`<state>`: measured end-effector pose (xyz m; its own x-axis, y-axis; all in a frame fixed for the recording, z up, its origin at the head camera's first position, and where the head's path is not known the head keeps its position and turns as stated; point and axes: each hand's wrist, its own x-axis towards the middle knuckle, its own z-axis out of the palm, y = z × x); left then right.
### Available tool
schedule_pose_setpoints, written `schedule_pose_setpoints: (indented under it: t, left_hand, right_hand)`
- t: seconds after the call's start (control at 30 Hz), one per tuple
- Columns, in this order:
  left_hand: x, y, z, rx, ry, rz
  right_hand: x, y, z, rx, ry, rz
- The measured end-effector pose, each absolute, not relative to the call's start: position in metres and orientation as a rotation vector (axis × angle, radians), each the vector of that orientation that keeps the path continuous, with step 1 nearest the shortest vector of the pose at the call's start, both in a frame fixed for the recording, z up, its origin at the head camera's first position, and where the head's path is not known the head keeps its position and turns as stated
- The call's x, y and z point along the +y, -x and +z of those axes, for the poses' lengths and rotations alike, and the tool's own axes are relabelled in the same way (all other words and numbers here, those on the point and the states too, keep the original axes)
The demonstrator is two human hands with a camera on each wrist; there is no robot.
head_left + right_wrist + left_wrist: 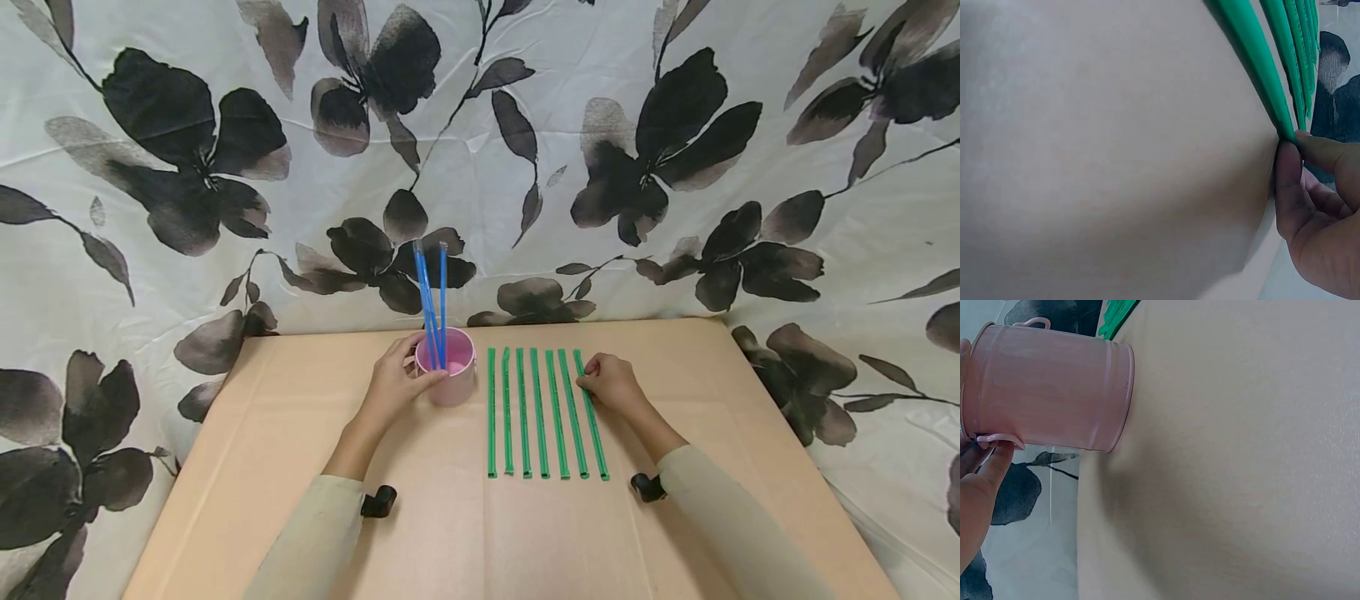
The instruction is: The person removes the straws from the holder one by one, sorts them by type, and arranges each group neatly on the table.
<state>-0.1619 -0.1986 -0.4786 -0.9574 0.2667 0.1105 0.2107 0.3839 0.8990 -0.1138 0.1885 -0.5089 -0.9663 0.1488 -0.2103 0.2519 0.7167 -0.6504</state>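
My left hand [393, 381] grips a small pink bucket [455, 390] at its left side, with the thumb near the rim. Side ears show on the bucket [1054, 387] in the left wrist view, where a finger touches the lower one. A few slim blue straws [443, 300] stand upright inside it, leaning slightly. To its right, several green straws [539, 417] lie side by side in a row on the table. Between thumb and finger, my right hand [617, 385] pinches the far end of the rightmost green straw [1257, 65], which lies at a slight slant.
A tan table [555, 542] lies under everything, its back edge just behind the bucket. Behind it hangs a pale cloth [525, 192] with dark flowers. Each wrist carries a black band piece, such as the left one [379, 502].
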Motion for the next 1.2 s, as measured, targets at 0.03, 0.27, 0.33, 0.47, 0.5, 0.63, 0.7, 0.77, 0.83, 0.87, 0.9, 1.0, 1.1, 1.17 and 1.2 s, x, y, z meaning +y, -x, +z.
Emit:
schedule_pose_setpoints:
  t: [0.03,0.27,0.33,0.47,0.5,0.63,0.7,0.77,0.83,0.87,0.9,1.0,1.1,1.17,1.2]
  left_hand:
    - [-0.199,0.162,-0.479,2.571,-0.443,1.660]
    - [-0.199,0.164,-0.479,2.581,-0.441,1.655]
    - [-0.199,0.164,-0.479,2.582,-0.447,1.654]
    - [-0.199,0.164,-0.480,2.587,-0.466,1.657]
    - [-0.199,0.164,-0.480,2.588,-0.468,1.657]
    - [-0.200,0.165,-0.480,2.586,-0.466,1.664]
    - [-0.200,0.165,-0.480,2.584,-0.469,1.666]
    - [-0.199,0.165,-0.479,2.581,-0.470,1.670]
    - [-0.199,0.166,-0.479,2.581,-0.471,1.667]
    - [-0.199,0.166,-0.479,2.579,-0.469,1.668]
    - [-0.198,0.167,-0.479,2.576,-0.471,1.668]
    - [-0.198,0.168,-0.478,2.570,-0.471,1.670]
    - [-0.197,0.169,-0.477,2.568,-0.473,1.676]
    - [-0.197,0.170,-0.477,2.570,-0.474,1.674]
    - [-0.197,0.170,-0.478,2.570,-0.473,1.676]
  right_hand:
    - [0.188,0.114,-0.509,2.780,-0.328,-1.081]
    - [0.187,0.115,-0.510,2.784,-0.335,-1.100]
    - [0.187,0.115,-0.510,2.786,-0.332,-1.104]
    - [0.187,0.115,-0.511,2.784,-0.334,-1.116]
    - [0.187,0.115,-0.511,2.783,-0.334,-1.119]
    - [0.187,0.116,-0.512,2.786,-0.333,-1.122]
    - [0.187,0.116,-0.512,2.785,-0.329,-1.127]
    - [0.188,0.116,-0.512,2.784,-0.323,-1.128]
    - [0.188,0.117,-0.512,2.787,-0.327,-1.128]
    - [0.189,0.117,-0.512,2.788,-0.327,-1.128]
    - [0.190,0.118,-0.512,2.798,-0.327,-1.119]
    - [0.190,0.121,-0.509,2.840,-0.311,-1.097]
    - [0.187,0.126,-0.501,2.887,-0.270,-1.083]
    - [0.181,0.131,-0.493,2.898,-0.240,-1.108]
    - [0.178,0.133,-0.489,2.903,-0.226,-1.118]
